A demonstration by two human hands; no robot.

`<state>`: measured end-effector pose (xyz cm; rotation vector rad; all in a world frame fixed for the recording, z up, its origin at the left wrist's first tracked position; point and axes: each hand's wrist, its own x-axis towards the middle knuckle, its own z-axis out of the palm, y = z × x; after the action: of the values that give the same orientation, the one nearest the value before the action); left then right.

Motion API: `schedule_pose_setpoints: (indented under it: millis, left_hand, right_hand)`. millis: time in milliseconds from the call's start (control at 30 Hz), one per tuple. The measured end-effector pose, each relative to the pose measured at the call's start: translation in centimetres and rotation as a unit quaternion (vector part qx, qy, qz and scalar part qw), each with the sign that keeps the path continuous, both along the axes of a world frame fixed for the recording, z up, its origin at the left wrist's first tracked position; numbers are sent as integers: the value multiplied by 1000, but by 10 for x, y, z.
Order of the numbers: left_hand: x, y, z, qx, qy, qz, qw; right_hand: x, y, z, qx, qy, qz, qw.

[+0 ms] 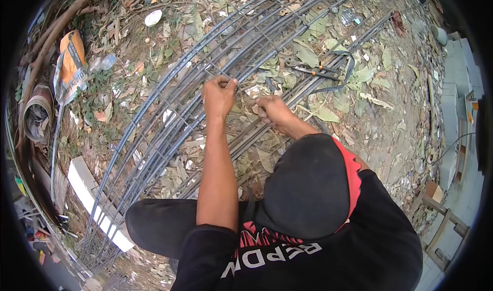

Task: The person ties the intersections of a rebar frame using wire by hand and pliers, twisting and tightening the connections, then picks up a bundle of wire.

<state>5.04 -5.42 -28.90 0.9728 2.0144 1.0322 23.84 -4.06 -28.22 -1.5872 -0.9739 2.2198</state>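
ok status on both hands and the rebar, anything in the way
Left hand curled at rebar cage; right hand curled nearby, grip contents unclear. Cage lying on leafy ground. Nothing visibly blocking the hands.

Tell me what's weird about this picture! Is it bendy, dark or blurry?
Head view: black rounds off the corners; head view: the bars look curved, perhaps partly from a wide lens; head view: light is soft, without hard shadows; head view: the left hand and right hand look fairly clear, but what's in their fingers is too small to tell.
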Motion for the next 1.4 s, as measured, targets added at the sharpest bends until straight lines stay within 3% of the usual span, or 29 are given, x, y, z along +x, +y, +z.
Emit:
schedule_pose_setpoints:
  millis: [167, 467, 967, 1033, 1233, 1400]
  left_hand:
    - [-2, 0, -3, 30, -11, 18, 999]
    - [10, -4, 38, -100, 106, 50, 988]
    - [-5, 0, 3, -149, 5, -8, 989]
    - [-5, -1, 8, -142, -55, 2, 988]
    - [-1, -1, 21, -142, -51, 9, 989]
    - [-1, -2, 11, -110, -55, 42, 991]
  right_hand:
    - [-18, 2, -9, -27, 17, 13, 999]
    - [-41, 22, -13, -26, 96, -50, 994]
    - [-48, 5, -15, -119, 187, -91, 971]
    - [-48, 2, -11, -67, 162, -95, 980]
    - [-48, 0, -18, 79, 73, -22, 994]
    - [-54, 4, -24, 56, 84, -40, 994]
